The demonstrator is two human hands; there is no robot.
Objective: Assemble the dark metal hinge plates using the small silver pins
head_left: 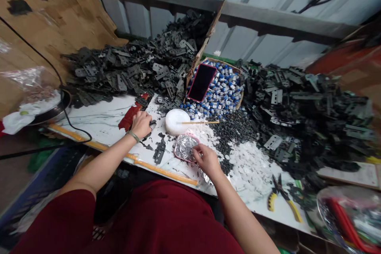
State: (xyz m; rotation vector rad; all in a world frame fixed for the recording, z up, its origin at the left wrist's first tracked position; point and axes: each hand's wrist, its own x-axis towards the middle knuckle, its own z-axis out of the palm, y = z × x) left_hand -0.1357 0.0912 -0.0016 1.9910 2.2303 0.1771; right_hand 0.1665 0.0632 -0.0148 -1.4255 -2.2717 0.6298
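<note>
**Messy work spot, tons of tiny bits everywhere**

So the left hand is curled down on the white marble-look desk, right beside a torn red strip; a few loose dark stamped parts lie just past it, and you can't really tell if it's gripping anything or just resting there; there's a band on that wrist too. The right hand has its fingertips bunched at the edge of a foil-lined pink dish, touching the crinkly foil, though whether it's actually clamped on is hard to say. That dish sits on the desk between the hands, near a round white tub with a thin wooden stick lying across it. Behind that there's a tray of blue-and-white capped bits with a phone lying on top; huge heaps of dark stamped parts pile up on both sides of it; dark granules and white flakes cover the right of the desk; yellow-handled pliers lie near the front edge.
</note>
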